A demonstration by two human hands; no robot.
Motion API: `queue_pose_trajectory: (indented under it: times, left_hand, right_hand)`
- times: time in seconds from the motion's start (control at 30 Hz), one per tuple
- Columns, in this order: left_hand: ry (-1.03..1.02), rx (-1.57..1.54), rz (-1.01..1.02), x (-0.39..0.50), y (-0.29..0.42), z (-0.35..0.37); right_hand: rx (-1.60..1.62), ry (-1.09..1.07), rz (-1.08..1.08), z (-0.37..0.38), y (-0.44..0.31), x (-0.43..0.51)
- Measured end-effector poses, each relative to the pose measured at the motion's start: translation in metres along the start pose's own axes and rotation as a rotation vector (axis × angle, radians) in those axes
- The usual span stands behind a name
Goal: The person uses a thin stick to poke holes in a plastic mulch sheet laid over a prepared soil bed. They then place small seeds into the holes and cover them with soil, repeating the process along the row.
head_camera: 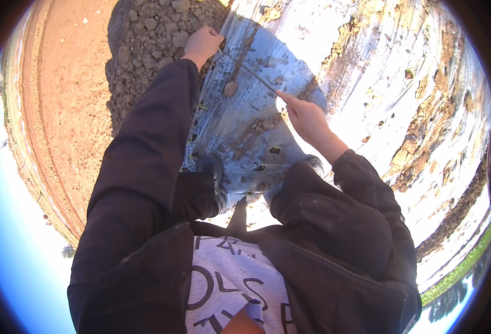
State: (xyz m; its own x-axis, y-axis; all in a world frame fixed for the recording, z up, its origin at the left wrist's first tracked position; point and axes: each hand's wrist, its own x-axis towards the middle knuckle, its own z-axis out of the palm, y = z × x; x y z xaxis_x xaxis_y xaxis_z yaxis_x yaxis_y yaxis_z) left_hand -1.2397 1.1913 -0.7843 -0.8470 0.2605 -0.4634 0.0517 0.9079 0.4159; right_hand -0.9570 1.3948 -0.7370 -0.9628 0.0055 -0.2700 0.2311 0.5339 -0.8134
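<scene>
My right hand (308, 119) grips a thin dark rod (249, 72), its index finger stretched along the shaft. The rod slants up and left across the plastic mulch film (270, 54). At its far end is my left hand (203, 44), curled closed at the border between the film and the cloddy soil (145, 41). Its fingertips are turned away, so whether they pinch the rod's tip or something else is hidden. A soil clod (230, 89) lies on the shaded film below the rod. A planting hole (274, 150) opens in the film nearer my feet.
My dark shoes (212, 175) stand on the film, one on each side of a strip with holes and loose soil. Bare reddish soil (70, 83) stretches off to the left. Sunlit film (379, 83) with dirt streaks spreads to the right, with a grass strip (458, 267) beyond.
</scene>
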Motion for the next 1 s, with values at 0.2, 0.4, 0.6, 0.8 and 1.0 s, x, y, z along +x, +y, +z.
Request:
queue_pose_trajectory:
  times: [0.2, 0.4, 0.6, 0.8, 1.0]
  left_hand:
    - [-0.092, -0.408, -0.123, -0.003, 0.001, -0.016]
    - [-0.047, -0.316, 0.021, 0.004, -0.010, -0.021]
    - [0.072, -0.193, 0.257, 0.005, 0.011, -0.007]
    - [0.099, -0.067, 0.299, 0.002, 0.030, -0.002]
    - [0.175, 0.151, 0.500, 0.005, 0.032, -0.003]
  right_hand:
    - [0.090, 0.088, 0.013, -0.010, 0.000, 0.005]
    - [0.142, 0.153, 0.185, -0.035, -0.006, 0.027]
    - [0.056, 0.173, 0.138, -0.033, 0.001, 0.043]
    - [-0.077, 0.222, 0.024, -0.020, 0.021, 0.054]
    - [-0.116, 0.155, 0.016, -0.008, 0.022, 0.036]
